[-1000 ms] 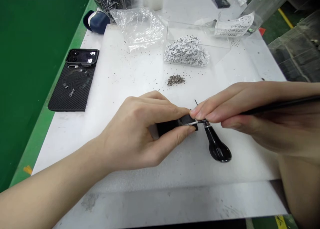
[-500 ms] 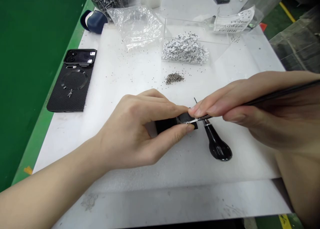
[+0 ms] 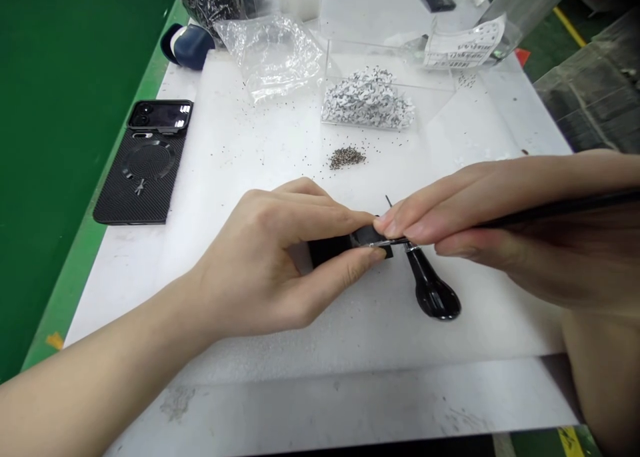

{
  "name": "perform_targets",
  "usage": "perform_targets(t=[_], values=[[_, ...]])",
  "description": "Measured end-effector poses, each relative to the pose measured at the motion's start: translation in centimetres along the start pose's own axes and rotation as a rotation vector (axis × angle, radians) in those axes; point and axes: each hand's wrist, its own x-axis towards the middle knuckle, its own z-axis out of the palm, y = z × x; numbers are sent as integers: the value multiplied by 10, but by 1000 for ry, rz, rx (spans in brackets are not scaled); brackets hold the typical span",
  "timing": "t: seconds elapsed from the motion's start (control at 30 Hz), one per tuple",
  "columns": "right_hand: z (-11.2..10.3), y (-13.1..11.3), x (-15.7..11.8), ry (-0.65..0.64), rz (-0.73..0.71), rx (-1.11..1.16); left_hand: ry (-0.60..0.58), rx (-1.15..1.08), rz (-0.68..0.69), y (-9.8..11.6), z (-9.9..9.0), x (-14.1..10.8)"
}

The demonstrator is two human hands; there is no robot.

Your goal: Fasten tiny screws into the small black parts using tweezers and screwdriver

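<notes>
My left hand (image 3: 295, 257) grips a small black block-like part (image 3: 330, 247) between thumb and fingers, low over the white foam sheet (image 3: 260, 357). In my right hand (image 3: 500, 217) is a slim dark tool with a thin metal tip (image 3: 393, 242), perhaps tweezers or a brush. That tip rests on or just above the black part, between my left thumb and forefinger. Whatever the tip touches is too small to make out. Under my right fingers lies an awl-like tool with a glossy black handle (image 3: 435, 287) and a thin metal shaft. Beyond the hands sits a pile of tiny metal pieces (image 3: 347, 157).
A clear box (image 3: 367, 100) holds many small white-and-grey pieces. Left of it are a crumpled plastic bag (image 3: 275, 57), a dark blue case (image 3: 194, 46) and a black phone (image 3: 143, 170). A labelled clear bag (image 3: 463, 47) lies at the back right.
My right hand has shifted slightly left and lower, and its tool lies flatter, the tip moving a little left over the black part. The left hand keeps its grip.
</notes>
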Motion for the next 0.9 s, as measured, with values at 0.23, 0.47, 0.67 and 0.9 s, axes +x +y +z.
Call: perform_targets(t=[0.23, 0.47, 0.67, 0.9], values=[[-4, -7, 2, -70, -74, -74, 3, -5, -8, -1, 1, 0], [5, -5, 7, 192, 28, -38, 11, 11, -2, 0, 0, 0], [23, 8, 15, 442, 151, -209, 13, 29, -28, -2, -1, 0], [35, 27, 20, 406, 211, -249, 9, -13, -24, -3, -1, 0]])
